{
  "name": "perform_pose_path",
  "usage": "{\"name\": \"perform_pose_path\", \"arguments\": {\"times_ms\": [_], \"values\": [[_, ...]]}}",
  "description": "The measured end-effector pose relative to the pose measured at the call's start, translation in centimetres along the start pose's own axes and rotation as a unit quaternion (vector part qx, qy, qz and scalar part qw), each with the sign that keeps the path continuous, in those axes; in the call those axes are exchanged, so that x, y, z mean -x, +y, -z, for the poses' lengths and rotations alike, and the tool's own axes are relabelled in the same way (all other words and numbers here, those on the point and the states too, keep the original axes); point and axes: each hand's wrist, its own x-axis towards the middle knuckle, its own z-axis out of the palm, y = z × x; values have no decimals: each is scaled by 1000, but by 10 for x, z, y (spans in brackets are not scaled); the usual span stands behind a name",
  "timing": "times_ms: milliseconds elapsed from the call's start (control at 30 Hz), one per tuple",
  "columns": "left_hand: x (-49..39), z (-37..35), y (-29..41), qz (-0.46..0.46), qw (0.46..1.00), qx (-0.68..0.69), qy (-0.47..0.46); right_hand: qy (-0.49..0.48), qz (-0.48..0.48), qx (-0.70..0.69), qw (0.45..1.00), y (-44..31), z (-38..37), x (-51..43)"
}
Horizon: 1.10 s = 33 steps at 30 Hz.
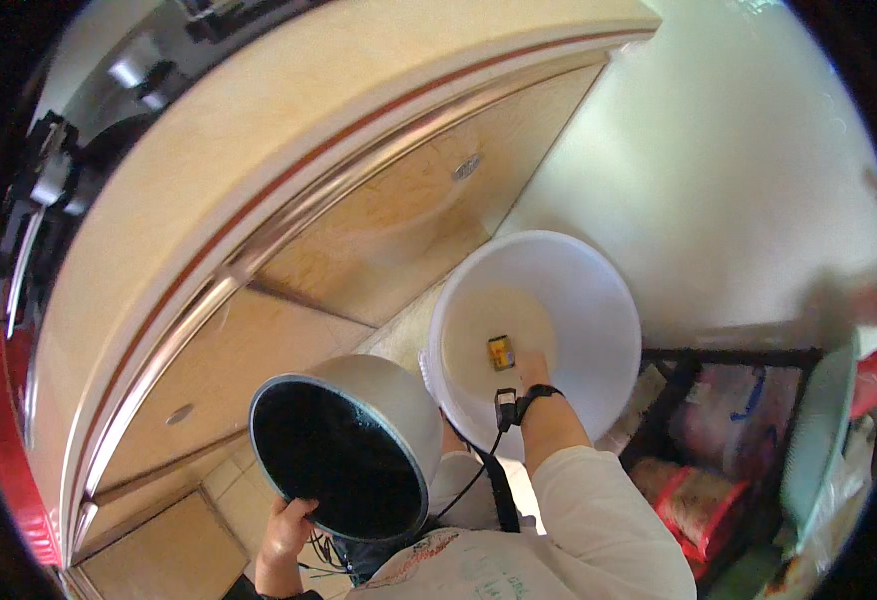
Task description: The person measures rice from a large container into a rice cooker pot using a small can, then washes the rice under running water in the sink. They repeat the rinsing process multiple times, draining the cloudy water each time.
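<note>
My left hand (288, 525) grips the rim of a metal cooking pot (341, 450) with a black interior and silver outer wall. The pot is tilted, its dark mouth facing up and left. My right hand (534, 369) reaches down into a large white plastic bucket (603, 300). Pale material, perhaps rice, covers the bucket's bottom (476, 315). A small yellow and dark container (501, 352) is in the bucket, right beside my right hand's fingers. The fingers are blurred, so whether they hold it is unclear. A black device with a cable (507, 409) is strapped at my right wrist.
Cabinet doors (393, 255) under a beige countertop (296, 127) run along the left. A pale wall (708, 172) rises behind the bucket. To the right are a black rack (731, 356), a red-banded package (690, 502) and a green basin (821, 442). A stove (108, 142) sits top left.
</note>
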Motion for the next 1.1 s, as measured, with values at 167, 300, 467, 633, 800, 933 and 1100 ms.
{"name": "perform_pose_path", "arguments": {"times_ms": [167, 300, 467, 633, 800, 933, 1100], "values": [[-21, -5, -6, 14, 998, -50, -24, 102, -182, -112, 972, 37, -51, -25], [-34, -7, -29, 2, 997, -58, 48, 120, -229, -114, 959, 29, -60, -18], [-42, -16, -41, -18, 996, -51, 74, 142, -278, -91, 946, 12, -69, -14], [-38, -23, -33, 47, 985, -105, 132, 118, -233, -194, 946, 18, -80, -22], [-47, -25, -35, 12, 996, -71, 53, 341, -113, -272, 893, 27, -64, -13], [-47, -21, -34, 12, 993, -99, 66, 416, -23, -193, 888, 48, -51, -14], [-44, -15, -44, 6, 994, -66, 92, 391, 16, 102, 915, 66, -90, -42]]}}
